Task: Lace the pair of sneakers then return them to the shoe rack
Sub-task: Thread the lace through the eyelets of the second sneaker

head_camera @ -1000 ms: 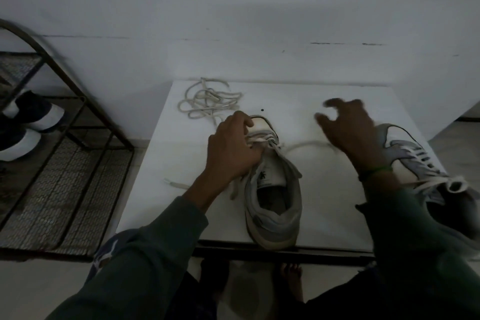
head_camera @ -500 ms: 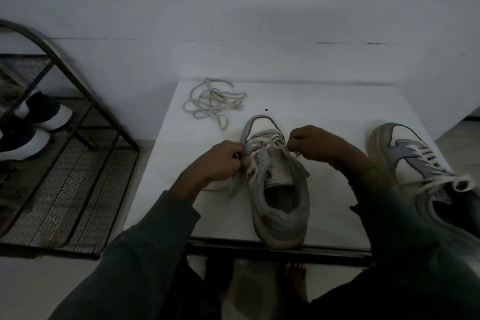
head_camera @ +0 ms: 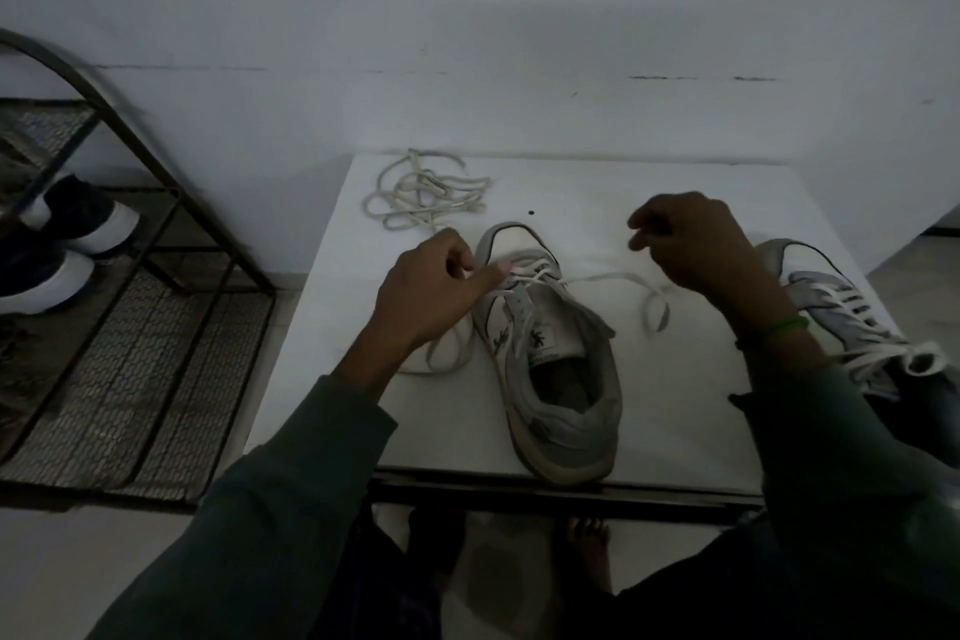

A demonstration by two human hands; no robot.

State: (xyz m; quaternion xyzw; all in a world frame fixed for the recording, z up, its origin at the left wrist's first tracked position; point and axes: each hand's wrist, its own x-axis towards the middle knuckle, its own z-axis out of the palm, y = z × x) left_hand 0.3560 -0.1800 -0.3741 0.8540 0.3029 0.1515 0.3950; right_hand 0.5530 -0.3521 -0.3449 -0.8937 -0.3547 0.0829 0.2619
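Grey-white sneaker (head_camera: 563, 424) partly laced; left hand (head_camera: 431, 296) grip pinches its lace (head_camera: 608, 280), right hand (head_camera: 696, 250) grip curled, hold unclear

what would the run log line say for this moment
phase: lacing | left hand: pinches lace on middle sneaker | right hand: holds lace drawn rightward | right sneaker: laced | spare lace: loose behind

Grey sneaker (head_camera: 558, 369), part-laced (toe pointing away), stands left of its laced mate (head_camera: 841, 312)

White table (head_camera: 675, 405) carries one part-laced sneaker (head_camera: 561, 379), one laced sneaker (head_camera: 841, 307), loose lace (head_camera: 426, 192).
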